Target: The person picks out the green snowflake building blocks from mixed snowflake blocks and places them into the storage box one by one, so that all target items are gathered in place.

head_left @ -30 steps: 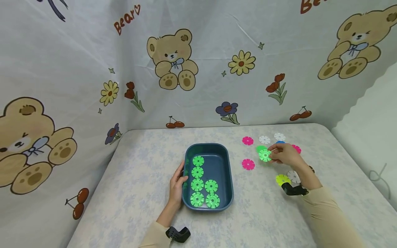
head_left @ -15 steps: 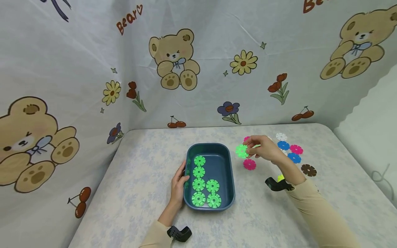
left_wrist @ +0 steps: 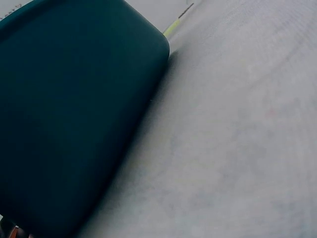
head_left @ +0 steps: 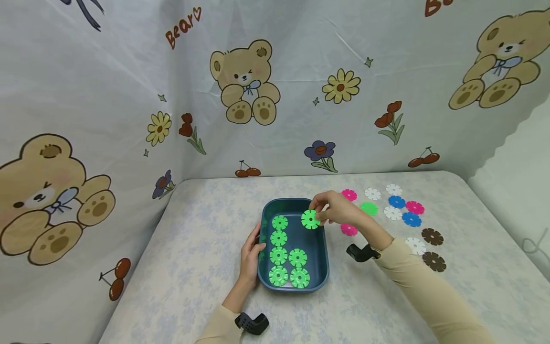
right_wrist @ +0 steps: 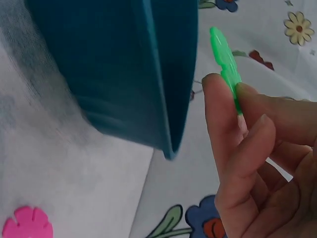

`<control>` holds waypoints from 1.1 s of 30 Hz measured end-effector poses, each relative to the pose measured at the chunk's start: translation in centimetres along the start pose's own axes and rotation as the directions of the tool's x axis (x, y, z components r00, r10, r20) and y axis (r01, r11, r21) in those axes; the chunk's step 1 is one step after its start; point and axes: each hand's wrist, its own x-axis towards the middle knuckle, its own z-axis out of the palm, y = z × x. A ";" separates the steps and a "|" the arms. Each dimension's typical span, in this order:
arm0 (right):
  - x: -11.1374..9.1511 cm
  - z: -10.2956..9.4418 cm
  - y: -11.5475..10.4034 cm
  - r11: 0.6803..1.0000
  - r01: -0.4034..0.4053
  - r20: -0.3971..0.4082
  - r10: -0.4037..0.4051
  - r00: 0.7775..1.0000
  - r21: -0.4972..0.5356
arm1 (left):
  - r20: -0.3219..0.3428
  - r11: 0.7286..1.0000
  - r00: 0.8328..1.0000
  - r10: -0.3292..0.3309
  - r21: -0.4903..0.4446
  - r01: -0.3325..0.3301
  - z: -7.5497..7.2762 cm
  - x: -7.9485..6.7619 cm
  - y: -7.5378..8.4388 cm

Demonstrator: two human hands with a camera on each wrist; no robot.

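Note:
In the head view, my right hand [head_left: 337, 209] pinches a bright green notched plastic disc [head_left: 310, 220] above the upper right part of a dark blue tray [head_left: 317, 255]. The right wrist view shows that disc edge-on between thumb and fingertips, beyond the tray rim [right_wrist: 171, 148]. My left hand [head_left: 249, 255] holds the tray's left side, its thumb at the rim. Inside the tray lie several green discs [head_left: 278, 255], a column on the left and two beside its lower end. The left wrist view is mostly the tray's outer wall [left_wrist: 74, 109]; the left fingers are hidden there.
Right of the tray, loose discs lie on the pale patterned table [head_left: 369, 296]: a green one [head_left: 368, 209], pink [head_left: 415, 207], white [head_left: 393, 213], blue [head_left: 411, 220] and brown [head_left: 434, 261]. A bear-print cloth [head_left: 288, 157] hangs behind the table.
My right hand has carried the green disc leftward from the loose discs to over the tray. The left hand still holds the tray's side; the view has shifted slightly.

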 end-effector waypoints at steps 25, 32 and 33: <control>4.6 5.3 -0.6 0.954 0.063 0.232 0.007 0.973 -0.292 | 0.017 1.000 1.000 -0.002 -0.005 0.002 -0.7 0.0 0.0; 4.8 5.8 -0.3 0.936 0.018 0.225 0.065 0.972 -0.351 | 0.020 1.000 1.000 0.000 -0.012 0.001 -0.3 0.0 -0.1; 4.8 5.8 -0.3 0.930 0.019 0.224 0.069 0.972 -0.367 | 0.021 1.000 1.000 -0.001 -0.017 0.001 -0.2 0.0 -0.1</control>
